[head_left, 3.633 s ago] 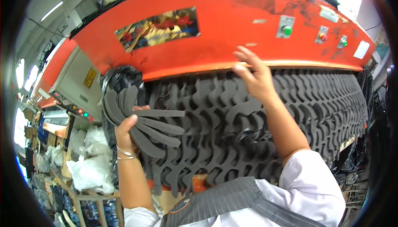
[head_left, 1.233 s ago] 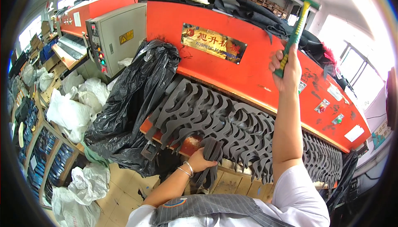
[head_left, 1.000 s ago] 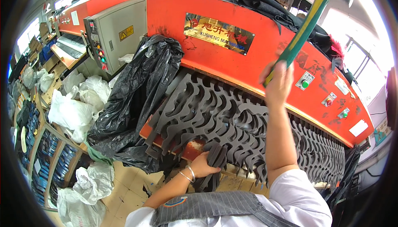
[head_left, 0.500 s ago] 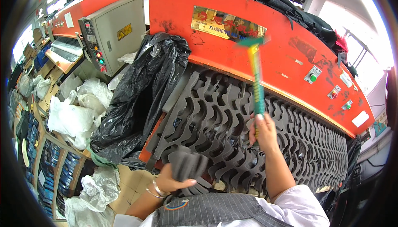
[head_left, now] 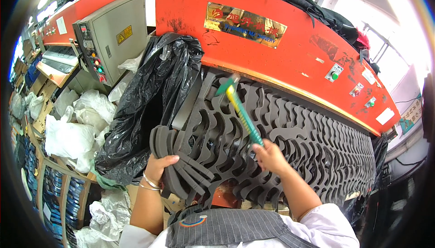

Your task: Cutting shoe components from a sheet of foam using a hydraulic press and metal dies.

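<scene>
My right hand [head_left: 271, 156] is wrapped round the handle end of a hammer [head_left: 244, 117] with a green and yellow handle and a green head. The hammer tilts up and to the left over a thick dark grey foam sheet [head_left: 297, 134], cut through with rows of wavy holes. At the sheet's near left corner, my left hand [head_left: 157, 166] grips a fanned bundle of curved grey foam pieces [head_left: 183, 171], thumb on top. Its other fingers are mostly hidden by the bundle.
Behind the sheet stands a red press machine [head_left: 272, 62] with buttons at its right. A black plastic bag [head_left: 136, 107] hangs open on the left, beside white bags [head_left: 70, 134] and a grey control cabinet [head_left: 113, 35]. Blue cutting dies [head_left: 56, 193] fill a rack at lower left.
The hammer has swung down and left, from in front of the machine's plate to over the sheet. My left hand has moved left and up, and its foam pieces are fanned out.
</scene>
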Available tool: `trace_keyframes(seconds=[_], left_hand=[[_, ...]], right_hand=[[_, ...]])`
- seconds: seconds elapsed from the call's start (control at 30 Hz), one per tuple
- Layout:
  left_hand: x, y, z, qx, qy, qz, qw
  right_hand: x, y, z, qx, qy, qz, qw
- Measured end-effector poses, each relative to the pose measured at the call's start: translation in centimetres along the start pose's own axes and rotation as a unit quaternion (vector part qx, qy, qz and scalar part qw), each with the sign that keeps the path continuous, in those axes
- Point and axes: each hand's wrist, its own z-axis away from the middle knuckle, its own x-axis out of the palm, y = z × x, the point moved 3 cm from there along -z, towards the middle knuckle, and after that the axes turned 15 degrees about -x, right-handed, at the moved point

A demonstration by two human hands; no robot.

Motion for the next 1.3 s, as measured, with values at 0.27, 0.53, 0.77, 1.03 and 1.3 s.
trace_keyframes(seconds=[0.27,0.53,0.77,1.03,1.3], left_hand=[[-1.2,-1.0,-4.4,-0.071,0.052,0.004,0.996],[-1.5,-2.3,-5.2,-0.079,0.046,-0.002,0.996],[-0.1,-0.4,-1.7,0.050,0.107,-0.125,0.985],[5.9,1.5,-7.4,0.100,0.119,-0.584,0.797],[3.3,-2.3,-9.6,0.147,0.176,-0.552,0.801]], right_hand=[[-12.2,-19.0,-4.0,-0.265,0.263,-0.255,0.892],[-35.7,-26.8,-19.0,-0.387,0.176,-0.597,0.681],[-11.7,-18.4,-21.0,-0.424,0.104,-0.149,0.887],[10.5,-6.7,-25.5,-0.153,-0.058,0.421,0.892],[13.0,-6.8,-24.7,-0.026,0.027,0.496,0.867]])
